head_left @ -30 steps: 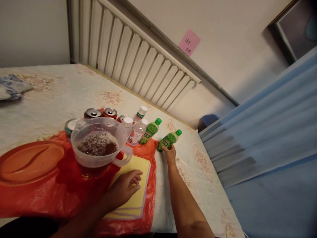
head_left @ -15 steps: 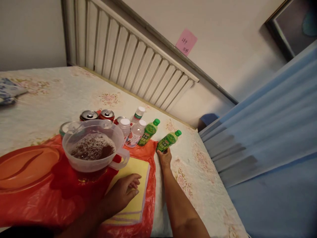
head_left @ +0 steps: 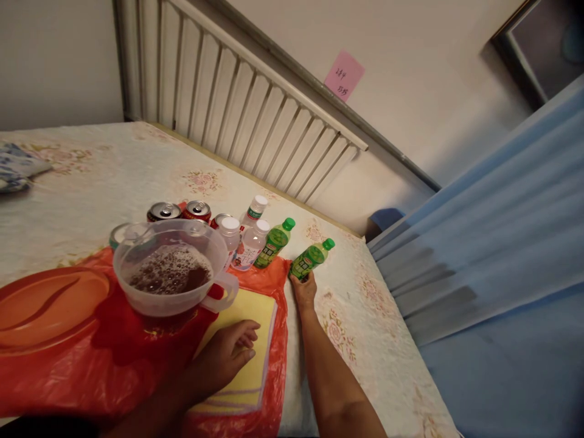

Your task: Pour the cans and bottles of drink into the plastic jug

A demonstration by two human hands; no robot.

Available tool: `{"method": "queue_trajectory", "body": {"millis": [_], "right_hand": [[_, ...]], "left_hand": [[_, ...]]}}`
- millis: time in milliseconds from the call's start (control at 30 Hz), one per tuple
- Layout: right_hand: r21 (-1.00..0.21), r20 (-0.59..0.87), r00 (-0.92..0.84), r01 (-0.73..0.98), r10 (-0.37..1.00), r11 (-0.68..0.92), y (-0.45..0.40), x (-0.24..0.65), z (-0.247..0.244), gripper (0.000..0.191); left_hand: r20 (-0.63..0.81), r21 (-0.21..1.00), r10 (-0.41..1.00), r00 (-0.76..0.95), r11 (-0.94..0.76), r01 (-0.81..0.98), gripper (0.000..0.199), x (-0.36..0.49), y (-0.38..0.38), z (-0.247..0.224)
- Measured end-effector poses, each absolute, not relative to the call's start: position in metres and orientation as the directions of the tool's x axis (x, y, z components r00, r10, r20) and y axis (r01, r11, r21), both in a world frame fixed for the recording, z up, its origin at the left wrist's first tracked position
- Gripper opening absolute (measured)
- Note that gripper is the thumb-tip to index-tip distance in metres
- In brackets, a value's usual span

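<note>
My right hand (head_left: pixel 304 290) has its fingers around the base of a green-capped bottle (head_left: pixel 311 258), which stands just past the edge of the red plastic sheet (head_left: pixel 276 365). Above the yellow paper (head_left: pixel 246 377) hovers or rests my left hand (head_left: pixel 230 353), fingers loosely curled and apart, holding nothing. Left of it stands a clear pitcher (head_left: pixel 219 292) with foamy dark liquid. A second green bottle (head_left: pixel 274 243) is beside several white-capped bottles (head_left: pixel 249 246).
Drink cans (head_left: pixel 198 211) stand behind the pitcher. An orange lid (head_left: pixel 50 307) lies at the left on the red sheet. Along the back runs a white radiator (head_left: pixel 255 109); a blue curtain (head_left: pixel 493 243) hangs at the right. Patterned cloth (head_left: pixel 20 167) lies far left.
</note>
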State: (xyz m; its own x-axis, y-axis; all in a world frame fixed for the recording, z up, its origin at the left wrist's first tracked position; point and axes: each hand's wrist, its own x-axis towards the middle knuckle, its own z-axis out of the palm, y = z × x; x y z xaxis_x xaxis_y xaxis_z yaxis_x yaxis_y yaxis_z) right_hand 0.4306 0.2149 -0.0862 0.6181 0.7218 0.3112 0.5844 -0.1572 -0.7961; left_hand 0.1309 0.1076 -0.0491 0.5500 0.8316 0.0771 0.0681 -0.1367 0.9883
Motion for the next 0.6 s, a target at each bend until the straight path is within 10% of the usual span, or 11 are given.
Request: {"method": "queue_trajectory", "body": {"millis": [600], "right_hand": [[-0.826, 0.337, 0.596, 0.559, 0.729, -0.076, 0.2139, 0.4309, -0.0877, 0.049]], "left_hand": [[0.05, 0.991, 0.823, 0.565, -0.11, 0.073, 0.042, 0.1329, 0.1094, -0.0543]]}}
